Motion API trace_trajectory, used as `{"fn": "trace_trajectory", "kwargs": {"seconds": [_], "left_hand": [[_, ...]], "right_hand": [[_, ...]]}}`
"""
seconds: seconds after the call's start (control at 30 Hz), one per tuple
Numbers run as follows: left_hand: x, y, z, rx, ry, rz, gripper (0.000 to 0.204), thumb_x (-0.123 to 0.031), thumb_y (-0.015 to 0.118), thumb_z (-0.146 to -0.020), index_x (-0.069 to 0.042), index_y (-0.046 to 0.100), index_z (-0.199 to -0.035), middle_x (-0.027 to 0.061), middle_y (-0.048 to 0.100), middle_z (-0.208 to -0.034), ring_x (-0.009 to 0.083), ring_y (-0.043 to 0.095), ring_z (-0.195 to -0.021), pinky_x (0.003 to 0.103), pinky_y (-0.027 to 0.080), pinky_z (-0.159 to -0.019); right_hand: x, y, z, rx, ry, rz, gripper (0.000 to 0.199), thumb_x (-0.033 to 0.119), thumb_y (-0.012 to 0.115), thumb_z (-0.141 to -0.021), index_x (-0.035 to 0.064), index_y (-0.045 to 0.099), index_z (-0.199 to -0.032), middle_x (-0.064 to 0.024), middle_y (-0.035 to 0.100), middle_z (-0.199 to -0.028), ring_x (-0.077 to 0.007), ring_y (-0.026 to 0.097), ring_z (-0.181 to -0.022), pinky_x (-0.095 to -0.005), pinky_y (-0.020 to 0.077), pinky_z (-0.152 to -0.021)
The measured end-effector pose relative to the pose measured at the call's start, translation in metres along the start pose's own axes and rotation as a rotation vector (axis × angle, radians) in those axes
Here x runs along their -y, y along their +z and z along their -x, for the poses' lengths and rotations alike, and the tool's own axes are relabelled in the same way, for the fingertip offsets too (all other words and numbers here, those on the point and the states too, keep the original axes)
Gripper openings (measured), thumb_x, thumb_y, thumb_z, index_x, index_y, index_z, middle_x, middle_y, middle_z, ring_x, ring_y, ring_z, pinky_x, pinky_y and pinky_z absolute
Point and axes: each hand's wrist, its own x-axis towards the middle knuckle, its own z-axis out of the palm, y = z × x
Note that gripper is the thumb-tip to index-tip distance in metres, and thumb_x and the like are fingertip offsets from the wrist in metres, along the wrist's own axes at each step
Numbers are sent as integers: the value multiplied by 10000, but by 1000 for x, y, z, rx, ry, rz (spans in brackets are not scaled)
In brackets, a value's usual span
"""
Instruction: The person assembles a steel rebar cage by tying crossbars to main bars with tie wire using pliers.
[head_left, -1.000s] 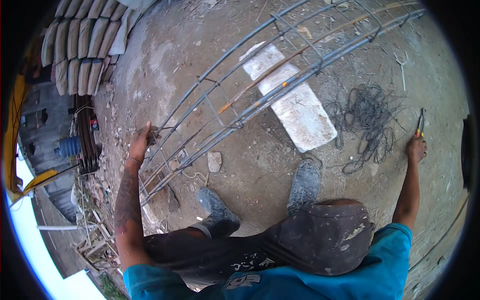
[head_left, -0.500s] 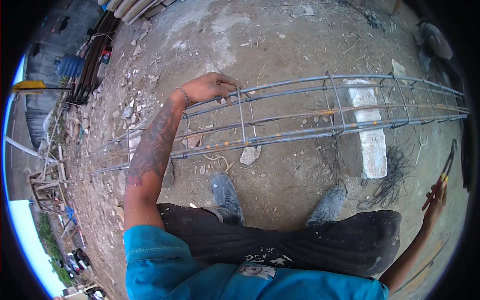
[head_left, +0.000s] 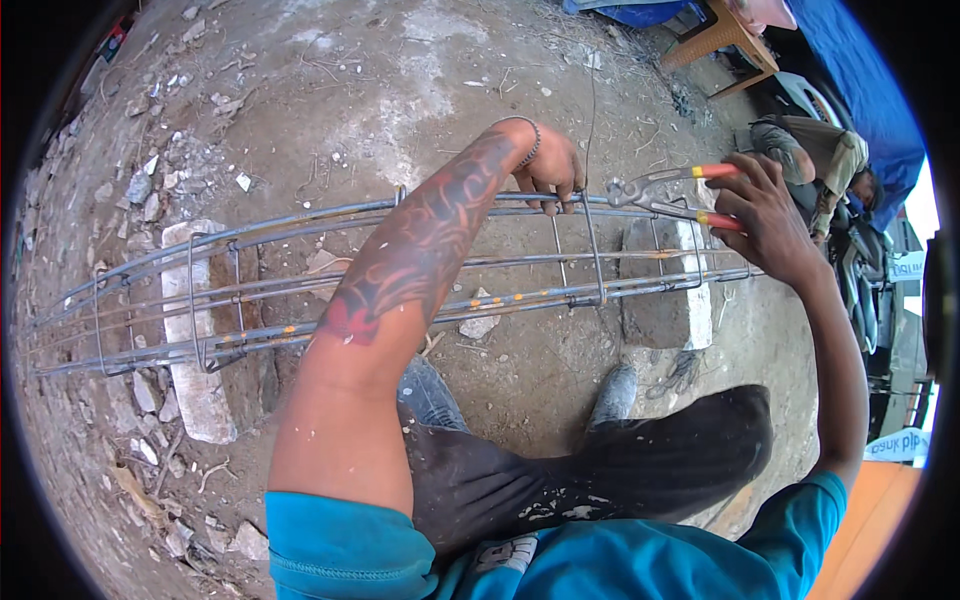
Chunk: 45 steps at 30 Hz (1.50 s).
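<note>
A long rebar cage of steel bars and square stirrups lies across in front of me. My left hand is closed on its far top bar, fingers curled over it beside a stirrup. A thin tie wire stands up from that corner. My right hand grips pincers by their red and yellow handles. The handles are spread, and the pincers' head is just right of the stirrup corner, over the top bars. Whether the jaws touch the wire I cannot tell.
A pale block supports the cage at left, another block at right. Loose wire lies by the right block. Broken stones litter the left ground. A person bends at far right, near a plastic chair and blue tarp.
My view has turned to the right. My right hand has brought the pincers from low at the right side up to the cage's top bars. The left hand remains at the stirrup corner.
</note>
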Motion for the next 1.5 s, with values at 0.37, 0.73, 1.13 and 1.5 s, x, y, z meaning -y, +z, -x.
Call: {"fn": "trace_trajectory", "kwargs": {"seconds": [0.37, 0.73, 1.13, 1.5], "left_hand": [[18, -4, 7, -66, 45, 88, 493, -80, 525, -819, 75, 421, -1275, 161, 617, -1092, 239, 647, -896, 317, 554, -712], [6, -11, 15, -156, 108, 130, 497, -98, 438, -805, 62, 418, -1275, 193, 592, -1130, 294, 635, -967, 345, 544, -788], [-2, -15, 18, -272, 76, 142, 494, -115, 436, -821, 30, 421, -1294, 170, 599, -1127, 266, 630, -965, 323, 543, -759], [-3, -14, 5, -300, 370, 12, 612, -249, 644, -745, 20, 480, -1269, 104, 635, -1028, 181, 570, -924, 289, 448, -786]], "right_hand": [[-10, -33, -61, 177, -69, 72, 241, 153, 704, -697, 54, 587, -882, -136, 492, -1244, -290, 251, -1347, -518, 98, -1138], [-46, -20, -88, 399, -181, -123, 221, 101, 686, -616, 60, 537, -773, -136, 537, -1179, -337, 239, -1350, -560, 41, -1122], [-20, -31, -97, 141, -252, 110, 218, 112, 716, -611, 87, 631, -810, -131, 522, -1237, -285, 249, -1356, -534, 48, -1142], [-6, -32, -108, 116, -294, 271, 170, 124, 717, -644, 120, 659, -804, -86, 567, -1214, -210, 313, -1330, -499, 106, -1146]]}}
